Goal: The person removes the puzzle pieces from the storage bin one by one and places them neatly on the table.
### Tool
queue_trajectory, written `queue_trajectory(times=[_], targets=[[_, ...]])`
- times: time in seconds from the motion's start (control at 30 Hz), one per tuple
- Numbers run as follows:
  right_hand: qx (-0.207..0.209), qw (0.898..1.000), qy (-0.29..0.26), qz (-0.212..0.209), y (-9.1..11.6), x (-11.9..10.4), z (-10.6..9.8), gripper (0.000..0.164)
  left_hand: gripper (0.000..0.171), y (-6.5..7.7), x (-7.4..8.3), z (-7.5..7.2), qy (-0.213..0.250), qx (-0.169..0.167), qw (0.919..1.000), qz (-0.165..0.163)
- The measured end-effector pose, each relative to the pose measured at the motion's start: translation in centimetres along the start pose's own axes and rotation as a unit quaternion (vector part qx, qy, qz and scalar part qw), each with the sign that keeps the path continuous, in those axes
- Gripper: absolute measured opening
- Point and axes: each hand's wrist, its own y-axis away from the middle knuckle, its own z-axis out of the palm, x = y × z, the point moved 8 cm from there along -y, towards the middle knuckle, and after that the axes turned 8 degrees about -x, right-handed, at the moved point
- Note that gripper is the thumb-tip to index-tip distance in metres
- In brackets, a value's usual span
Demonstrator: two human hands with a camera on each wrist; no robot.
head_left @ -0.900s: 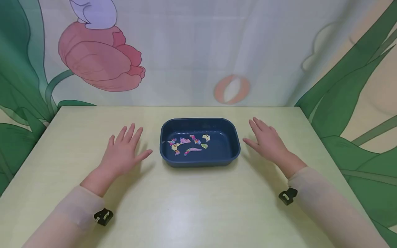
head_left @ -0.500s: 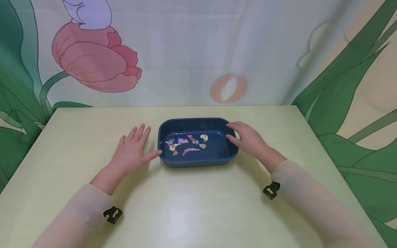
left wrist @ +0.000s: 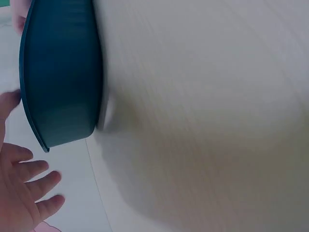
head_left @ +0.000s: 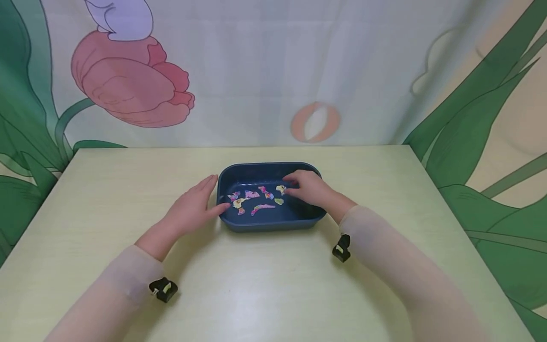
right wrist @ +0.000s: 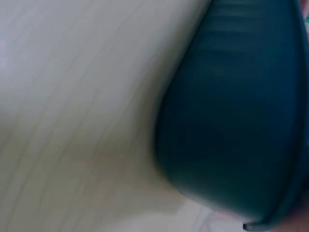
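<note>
A dark blue rectangular tray (head_left: 273,226) stands on the table, with several small flat colourful pieces lying in its left and middle part. Among them are a pink piece (head_left: 252,194), a long purple strip (head_left: 262,207) and a cream piece (head_left: 280,189). My left hand (head_left: 190,209) is at the tray's left end, thumb at the rim; in the left wrist view its fingers (left wrist: 44,185) are spread, apart from the wall. My right hand (head_left: 314,187) reaches over the right rim, thumb and fingertips beside the cream piece. Whether they touch it cannot be told.
The pale wooden table (head_left: 256,285) ends at a back edge, against a printed curtain (head_left: 248,71) with flowers and leaves. Black clips (head_left: 163,289) sit at both sleeve cuffs. The blurred right wrist view is largely tray wall (right wrist: 231,106) and tabletop.
My right hand has moved left, from beside the tray to over its inside. My left hand has moved right to the tray's left rim, its fingers drawing closer together. The pieces lie as before.
</note>
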Motion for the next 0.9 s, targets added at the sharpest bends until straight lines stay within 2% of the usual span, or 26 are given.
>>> queue_trajectory(times=[0.13, 0.23, 0.3, 0.5, 0.67, 0.7, 0.8, 0.9], targets=[[-0.009, 1.000, 0.026, 0.012, -1.1, 0.2, 0.9, 0.038, 0.069, -0.5, -0.7, 0.2, 0.098, -0.013, 0.9946, -0.029], [-0.008, 0.999, 0.039, 0.022, -1.7, 0.6, 1.5, 0.038, 0.057, -0.8, -1.3, 0.6, 0.178, -0.029, 0.9826, -0.043], [-0.008, 0.999, 0.043, 0.033, -2.0, 0.9, 1.8, 0.039, 0.051, -0.9, -1.7, 1.0, 0.231, -0.046, 0.9702, -0.056], [0.000, 0.998, 0.044, 0.054, -2.4, 1.4, 2.1, 0.042, 0.040, -1.1, -2.5, 2.1, 0.361, -0.093, 0.9240, -0.084], [0.004, 0.998, 0.044, 0.047, -2.6, 1.2, 2.1, 0.036, 0.034, -0.9, -2.8, 2.7, 0.441, -0.124, 0.8847, -0.087], [0.004, 0.998, 0.045, 0.044, -2.6, 1.1, 2.1, 0.035, 0.034, -0.8, -2.8, 2.8, 0.449, -0.130, 0.8799, -0.086], [0.001, 0.998, 0.045, 0.040, -2.8, 1.0, 2.1, 0.032, 0.033, -0.7, -2.8, 2.9, 0.464, -0.143, 0.8699, -0.087], [0.006, 0.998, 0.044, 0.038, -2.9, 1.0, 1.9, 0.031, 0.032, -0.8, -2.8, 2.8, 0.470, -0.145, 0.8666, -0.084]])
